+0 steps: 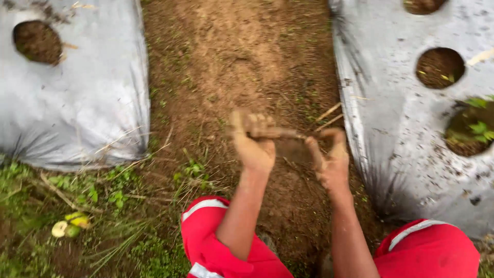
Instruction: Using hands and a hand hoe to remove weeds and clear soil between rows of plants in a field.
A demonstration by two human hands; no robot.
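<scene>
Left hand [256, 141] clenched round one end of a short, soil-caked brown stick-like piece [288, 134], right hand [332, 159] hooked loosely at its other end, held level above the bare earth furrow [231, 62] between two grey plastic-mulched beds [92, 103], seemingly for two-handed purchase; motion blur hides what it is.

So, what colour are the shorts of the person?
The shorts are red with a white stripe, seen in the head view.

A bare brown dirt path [242, 62] runs from near to far between two raised beds under grey plastic mulch [87, 103], punched with round planting holes [37, 42]. Grass and weeds [62, 206] spread near left in soft daylight.
</scene>
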